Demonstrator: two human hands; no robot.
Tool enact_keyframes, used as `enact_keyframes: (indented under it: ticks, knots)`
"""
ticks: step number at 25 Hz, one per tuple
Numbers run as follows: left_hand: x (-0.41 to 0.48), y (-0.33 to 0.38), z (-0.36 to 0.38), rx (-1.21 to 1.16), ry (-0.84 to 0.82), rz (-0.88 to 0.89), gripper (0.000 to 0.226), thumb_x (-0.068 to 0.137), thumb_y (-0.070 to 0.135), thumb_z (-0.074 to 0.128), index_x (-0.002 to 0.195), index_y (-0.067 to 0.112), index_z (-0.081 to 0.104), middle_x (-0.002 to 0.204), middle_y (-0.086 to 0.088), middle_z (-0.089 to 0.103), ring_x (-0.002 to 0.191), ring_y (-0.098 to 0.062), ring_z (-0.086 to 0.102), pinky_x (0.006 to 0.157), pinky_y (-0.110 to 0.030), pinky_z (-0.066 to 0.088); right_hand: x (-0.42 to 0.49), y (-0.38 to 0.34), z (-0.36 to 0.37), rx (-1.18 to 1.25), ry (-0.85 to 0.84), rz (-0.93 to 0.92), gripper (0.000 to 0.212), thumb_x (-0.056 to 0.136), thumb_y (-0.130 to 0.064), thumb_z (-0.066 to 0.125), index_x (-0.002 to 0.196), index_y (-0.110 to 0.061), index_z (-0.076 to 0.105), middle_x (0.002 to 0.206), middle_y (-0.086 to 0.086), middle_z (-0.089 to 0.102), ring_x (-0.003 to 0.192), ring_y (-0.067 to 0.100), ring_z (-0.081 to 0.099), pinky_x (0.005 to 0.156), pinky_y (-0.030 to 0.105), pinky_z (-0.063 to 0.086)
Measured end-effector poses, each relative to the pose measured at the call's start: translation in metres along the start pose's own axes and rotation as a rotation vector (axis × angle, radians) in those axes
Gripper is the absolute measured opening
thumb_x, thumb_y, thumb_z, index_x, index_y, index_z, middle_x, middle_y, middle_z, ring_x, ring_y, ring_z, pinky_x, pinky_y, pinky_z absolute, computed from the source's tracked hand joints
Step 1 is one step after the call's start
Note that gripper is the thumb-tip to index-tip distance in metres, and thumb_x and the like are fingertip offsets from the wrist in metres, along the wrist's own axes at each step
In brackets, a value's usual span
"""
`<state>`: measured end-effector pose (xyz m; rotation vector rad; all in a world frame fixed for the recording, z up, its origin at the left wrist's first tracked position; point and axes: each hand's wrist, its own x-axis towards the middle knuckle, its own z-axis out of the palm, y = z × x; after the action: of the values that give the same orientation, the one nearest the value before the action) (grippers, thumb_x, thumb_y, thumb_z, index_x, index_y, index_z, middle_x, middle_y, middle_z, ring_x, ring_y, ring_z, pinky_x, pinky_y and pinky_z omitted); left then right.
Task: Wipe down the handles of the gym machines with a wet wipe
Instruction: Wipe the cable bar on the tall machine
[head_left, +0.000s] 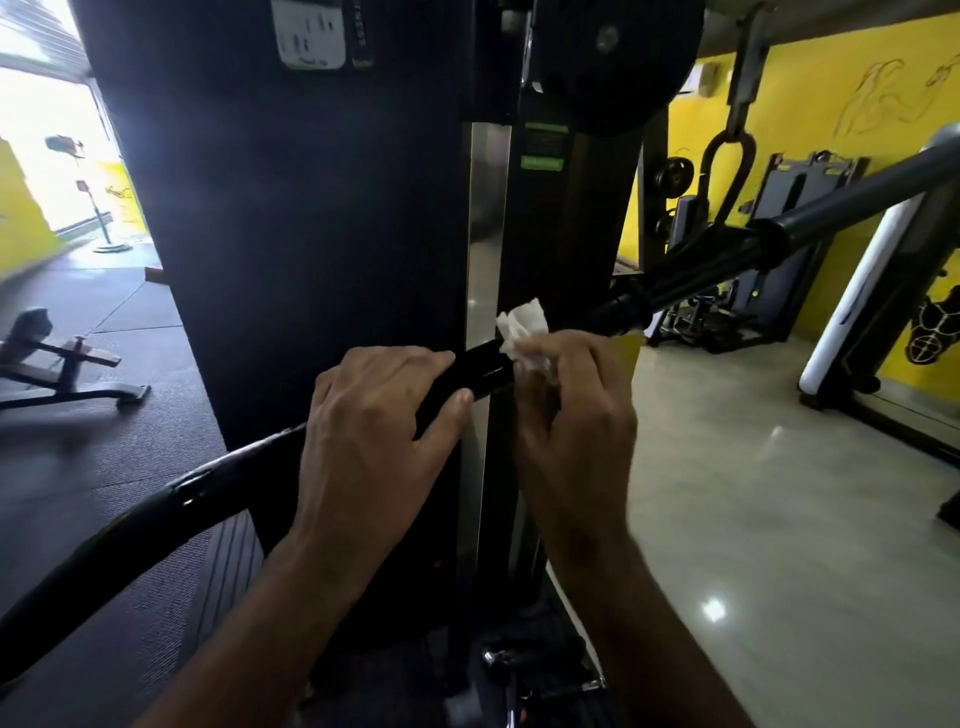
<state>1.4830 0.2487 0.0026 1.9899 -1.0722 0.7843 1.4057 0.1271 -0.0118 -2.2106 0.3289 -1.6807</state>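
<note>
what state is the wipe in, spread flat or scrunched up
Scrunched up: the white wipe is a crumpled wad held in the curled fingers of the right hand against the black handle, creased folds sticking up above them.

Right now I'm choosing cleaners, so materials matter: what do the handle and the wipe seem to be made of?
The handle: probably glossy black rubber or plastic; smooth, with bright highlights. The wipe: thin white paper or nonwoven cloth, matte; it crumples into soft folds.

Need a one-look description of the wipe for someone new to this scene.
Find the tall black column mid-frame, crossed by a black bar. The left hand grips the bar; beside it the right hand holds the wipe. It is the only crumpled white thing there.
</note>
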Motion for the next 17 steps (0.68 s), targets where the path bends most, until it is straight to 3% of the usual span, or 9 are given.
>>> enact_keyframes:
  ticks: [3, 6, 9, 13, 15, 17]
  knots:
    - [-0.004, 0.001, 0.002, 0.019, -0.009, 0.003, 0.033, 0.092, 0.039, 0.063, 0.118, 0.020, 0.067, 0.114, 0.006, 0.067, 0.110, -0.010, 0.053, 0.096, -0.029, 0.034, -0.023, -0.008, 0.012, 0.147, 0.095, 0.154, 0.015, 0.090, -0.007, 0.066, 0.104, -0.010, 0.065, 0.110, 0.004, 0.060, 0.103, 0.014, 0.057, 0.085, 0.031, 0.051]
    - [-0.006, 0.004, 0.004, 0.036, -0.001, 0.011, 0.033, 0.091, 0.036, 0.062, 0.118, 0.019, 0.068, 0.113, 0.007, 0.067, 0.110, -0.007, 0.051, 0.096, -0.027, 0.032, -0.040, -0.032, 0.020, 0.650, 0.120, 0.715, 0.017, 0.091, -0.008, 0.065, 0.102, -0.022, 0.064, 0.103, -0.002, 0.068, 0.101, 0.013, 0.066, 0.088, 0.042, 0.055]
    - [-0.007, 0.008, 0.005, 0.048, 0.025, 0.018, 0.029, 0.091, 0.029, 0.068, 0.118, 0.017, 0.069, 0.113, 0.005, 0.068, 0.110, -0.009, 0.051, 0.096, -0.026, 0.032, -0.023, -0.029, 0.021, 1.114, 0.149, 1.153, 0.014, 0.097, -0.011, 0.059, 0.108, -0.017, 0.064, 0.102, 0.006, 0.074, 0.099, 0.019, 0.071, 0.093, 0.043, 0.056]
    - [-0.011, 0.010, 0.002, 0.091, 0.064, 0.055, 0.028, 0.092, 0.027, 0.068, 0.117, 0.015, 0.069, 0.111, 0.004, 0.069, 0.109, -0.010, 0.052, 0.096, -0.025, 0.032, -0.004, -0.022, 0.017, 1.407, 0.095, 1.240, 0.029, 0.097, 0.001, 0.048, 0.120, -0.011, 0.061, 0.112, 0.012, 0.072, 0.097, 0.020, 0.072, 0.080, 0.028, 0.057]
    - [-0.009, 0.011, -0.001, 0.122, 0.087, 0.071, 0.030, 0.091, 0.030, 0.065, 0.116, 0.015, 0.069, 0.112, 0.004, 0.068, 0.109, -0.013, 0.054, 0.097, -0.029, 0.034, 0.008, -0.019, 0.014, 1.508, 0.171, 1.260, 0.035, 0.095, 0.006, 0.046, 0.125, -0.006, 0.059, 0.116, 0.015, 0.070, 0.091, 0.017, 0.072, 0.074, 0.025, 0.057]
    - [-0.006, 0.012, -0.002, 0.147, 0.093, 0.087, 0.032, 0.091, 0.033, 0.063, 0.118, 0.016, 0.069, 0.114, 0.004, 0.068, 0.110, -0.015, 0.056, 0.097, -0.033, 0.036, 0.014, -0.015, 0.014, 1.550, 0.253, 1.269, 0.034, 0.095, 0.005, 0.047, 0.124, -0.007, 0.060, 0.118, 0.015, 0.069, 0.092, 0.017, 0.071, 0.080, 0.028, 0.057]
